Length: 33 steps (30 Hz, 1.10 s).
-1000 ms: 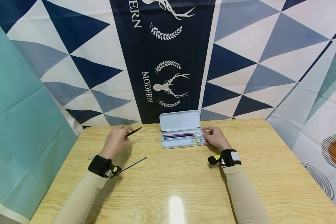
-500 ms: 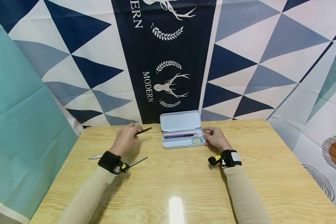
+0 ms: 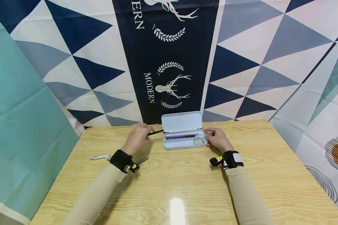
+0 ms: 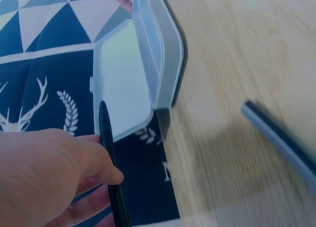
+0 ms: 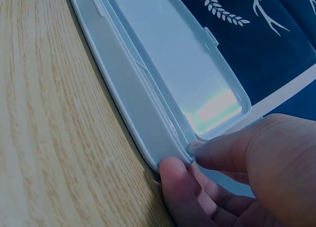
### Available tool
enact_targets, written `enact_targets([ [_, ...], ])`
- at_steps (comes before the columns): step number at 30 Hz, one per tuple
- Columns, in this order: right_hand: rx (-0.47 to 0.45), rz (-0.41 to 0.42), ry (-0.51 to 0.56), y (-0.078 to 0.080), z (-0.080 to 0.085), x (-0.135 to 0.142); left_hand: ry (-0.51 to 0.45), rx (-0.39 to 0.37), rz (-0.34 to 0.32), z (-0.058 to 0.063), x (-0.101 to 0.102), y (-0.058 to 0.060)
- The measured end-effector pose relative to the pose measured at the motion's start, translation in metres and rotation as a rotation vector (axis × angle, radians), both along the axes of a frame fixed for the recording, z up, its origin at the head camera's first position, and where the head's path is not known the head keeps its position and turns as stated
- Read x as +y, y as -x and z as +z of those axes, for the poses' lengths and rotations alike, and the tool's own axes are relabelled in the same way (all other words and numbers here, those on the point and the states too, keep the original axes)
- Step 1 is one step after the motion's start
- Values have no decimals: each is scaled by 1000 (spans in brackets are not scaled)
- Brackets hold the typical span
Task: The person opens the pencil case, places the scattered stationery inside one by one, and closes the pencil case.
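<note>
My left hand (image 3: 137, 137) pinches a slim black pen (image 3: 155, 132) between thumb and fingers. The pen's far tip reaches the left end of a pale blue pencil case (image 3: 173, 147), by the hinge; the head view does not show whether they touch. The case's lid (image 3: 181, 122) stands raised at the back. Several pens (image 3: 180, 137) lie lengthwise inside, with a small eraser-like block (image 3: 198, 141) at the front right. My right hand (image 3: 217, 139) grips the case's right end, thumb (image 5: 217, 153) on the rim and fingers on the outer wall.
A silver rod (image 3: 142, 160) lies on the wooden table (image 3: 169, 178), partly hidden by the left wrist camera. Farther left lies a thin white tool (image 3: 100, 157). A patterned cloth (image 3: 180, 40) hangs directly behind the case.
My left hand has carried the black pen rightward to the pencil case's left end. More of the white tool shows now. The right hand and the case stay put.
</note>
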State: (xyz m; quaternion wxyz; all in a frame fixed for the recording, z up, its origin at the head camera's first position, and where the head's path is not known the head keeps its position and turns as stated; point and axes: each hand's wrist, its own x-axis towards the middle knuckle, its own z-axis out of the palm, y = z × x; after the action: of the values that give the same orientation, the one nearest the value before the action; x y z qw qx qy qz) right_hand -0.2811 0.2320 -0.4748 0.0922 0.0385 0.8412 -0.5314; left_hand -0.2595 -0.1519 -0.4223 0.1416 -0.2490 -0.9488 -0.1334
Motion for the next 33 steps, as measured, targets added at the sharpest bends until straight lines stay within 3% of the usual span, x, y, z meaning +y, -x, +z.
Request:
enact_targets([
  [9, 3, 5, 2, 1, -2, 0, 2, -31, -29, -2, 22, 1],
  [23, 6, 11, -2, 1, -4, 2, 3, 6, -96, -2, 55, 0],
  [33, -7, 1, -4, 2, -2, 2, 26, 3, -108, -3, 73, -1],
])
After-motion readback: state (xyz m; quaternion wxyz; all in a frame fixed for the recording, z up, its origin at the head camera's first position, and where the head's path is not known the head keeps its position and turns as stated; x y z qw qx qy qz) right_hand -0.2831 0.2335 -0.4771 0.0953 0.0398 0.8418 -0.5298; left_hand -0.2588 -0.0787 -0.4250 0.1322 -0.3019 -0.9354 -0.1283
